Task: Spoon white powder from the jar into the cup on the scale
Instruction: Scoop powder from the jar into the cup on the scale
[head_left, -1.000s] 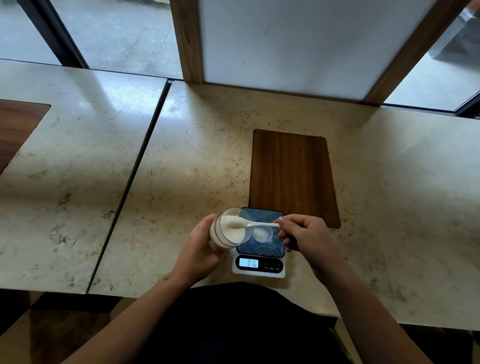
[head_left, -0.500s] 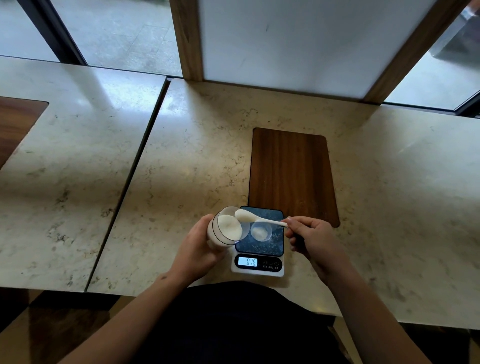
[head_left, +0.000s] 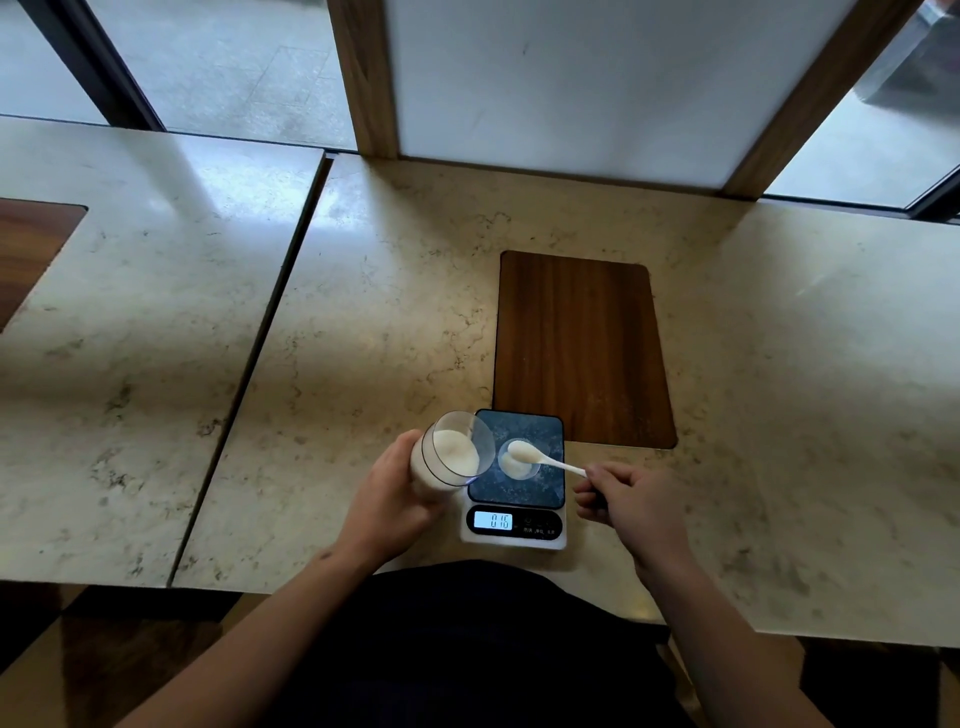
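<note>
A clear jar (head_left: 451, 456) half full of white powder is tilted toward the scale, gripped from the left by my left hand (head_left: 390, 501). A small clear cup (head_left: 518, 460) with some white powder stands on the dark platform of the digital scale (head_left: 540, 496), whose lit display reads 0.16. My right hand (head_left: 635, 504) pinches the handle of a white spoon (head_left: 540, 456). The spoon's bowl hovers over the cup's mouth.
The scale sits near the front edge of a beige marble table (head_left: 363, 338). A dark wooden inlay (head_left: 579, 348) lies just behind the scale. A second table (head_left: 130, 312) adjoins on the left across a narrow gap. Windows and a white panel stand behind.
The spoon left the jar's mouth and travelled right to sit over the cup. My right hand shifted right with it. The jar stays tilted in my left hand.
</note>
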